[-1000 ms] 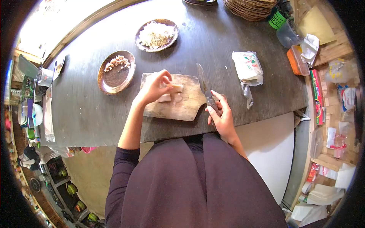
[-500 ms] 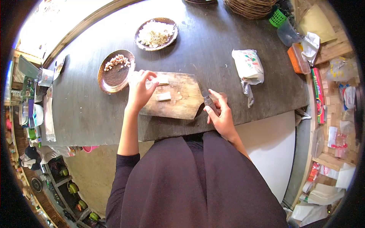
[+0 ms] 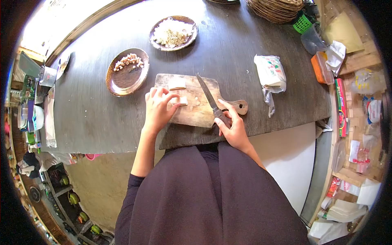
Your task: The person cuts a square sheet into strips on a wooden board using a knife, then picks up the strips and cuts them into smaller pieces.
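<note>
My right hand (image 3: 232, 128) is closed around the dark handle of a knife (image 3: 209, 94). Its blade points away from me over the right part of a wooden cutting board (image 3: 196, 116). My left hand (image 3: 158, 108) is at the board's left side, thumb and fingertips pinched at the left end of a small pale rectangular block (image 3: 183, 101), partly covering it. A second pale block (image 3: 177, 83) lies just beyond, untouched. Small pale crumbs are scattered on the board. The knife is apart from both blocks.
A brown plate (image 3: 118, 86) with small diced pieces is at the left. Another plate (image 3: 195, 34) behind holds pale shreds. A white plastic package (image 3: 270, 73) lies to the right. An orange container (image 3: 321, 67), a green basket (image 3: 302, 23) and a wrap box (image 3: 341, 107) line the right edge.
My left hand has come down from the farther block to the nearer one and closed at its end. The knife has swung so its blade now shows over the board. The view has shifted slightly.
</note>
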{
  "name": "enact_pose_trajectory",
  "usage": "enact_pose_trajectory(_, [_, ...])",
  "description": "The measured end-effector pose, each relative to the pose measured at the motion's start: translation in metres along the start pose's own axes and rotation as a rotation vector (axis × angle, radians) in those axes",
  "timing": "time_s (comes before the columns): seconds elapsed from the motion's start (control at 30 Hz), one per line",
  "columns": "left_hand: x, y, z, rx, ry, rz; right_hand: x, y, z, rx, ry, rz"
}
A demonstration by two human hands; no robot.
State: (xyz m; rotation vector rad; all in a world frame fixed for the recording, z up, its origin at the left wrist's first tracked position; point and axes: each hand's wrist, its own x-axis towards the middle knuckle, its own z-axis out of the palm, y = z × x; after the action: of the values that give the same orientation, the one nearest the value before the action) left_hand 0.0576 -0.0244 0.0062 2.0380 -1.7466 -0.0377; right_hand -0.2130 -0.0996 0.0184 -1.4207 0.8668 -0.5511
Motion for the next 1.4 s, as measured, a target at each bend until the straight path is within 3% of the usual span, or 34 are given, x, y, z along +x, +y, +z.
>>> enact_pose_trajectory(1.17, [0.004,0.002,0.001,-0.002,0.071,0.076,-0.010,0.002,0.015,-0.052,0.052,0.020])
enact_pose_trajectory(1.27, [0.004,0.002,-0.001,-0.040,0.009,0.101,-0.006,0.007,0.017,-0.213,0.127,-0.118])
enact_pose_trajectory(1.33, [0.002,-0.001,0.004,-0.411,-0.077,-0.055,0.000,0.002,0.017,-0.536,0.240,-0.262])
enact_pose_trajectory(1.37, [0.003,0.004,0.000,-0.412,-0.078,-0.049,0.003,0.000,0.016,-0.537,0.246,-0.262])
enact_pose_trajectory(1.4, [0.005,0.013,-0.005,-0.653,-0.113,-0.187,0.007,-0.002,0.014,-0.678,0.292,-0.287])
